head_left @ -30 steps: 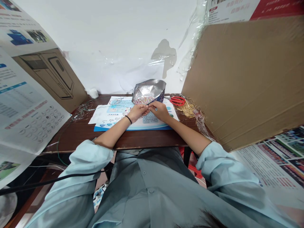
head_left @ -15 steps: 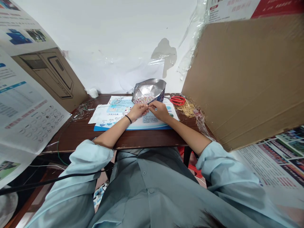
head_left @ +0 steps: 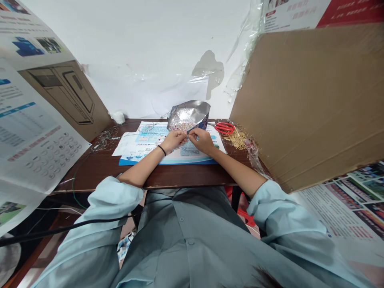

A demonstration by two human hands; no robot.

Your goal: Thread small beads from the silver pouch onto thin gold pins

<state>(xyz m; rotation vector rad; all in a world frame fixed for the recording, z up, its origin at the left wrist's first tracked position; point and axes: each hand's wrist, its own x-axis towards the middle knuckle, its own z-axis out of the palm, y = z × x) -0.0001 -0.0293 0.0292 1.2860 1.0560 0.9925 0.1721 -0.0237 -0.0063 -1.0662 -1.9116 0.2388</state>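
Foil pouch [head_left: 188,115], just one, stands behind two hands [head_left: 176,141] [head_left: 204,141].

The right hand [head_left: 204,142] has drawn slightly back from the left hand [head_left: 176,141].

Look at this foil pouch [head_left: 188,115], crinkled silvery metal, glossy as a mirror where the light catches it! Beneath it, a paper leaflet [head_left: 180,152], smooth with a soft coated sheen, on a bench [head_left: 99,172] of dark brown wood, polished but scuffed along the front edge. To the right, scissors [head_left: 224,128] with shiny red plastic handles, next to thin golden sticks [head_left: 237,139], too fine to tell metal from wood! Then a big cardboard sheet [head_left: 306,100], matt and slightly rough, against a matt white wall [head_left: 135,60] with clear plastic film [head_left: 249,44] glinting on it, and a shirt sleeve [head_left: 288,212] of soft, matt pale-blue cloth!
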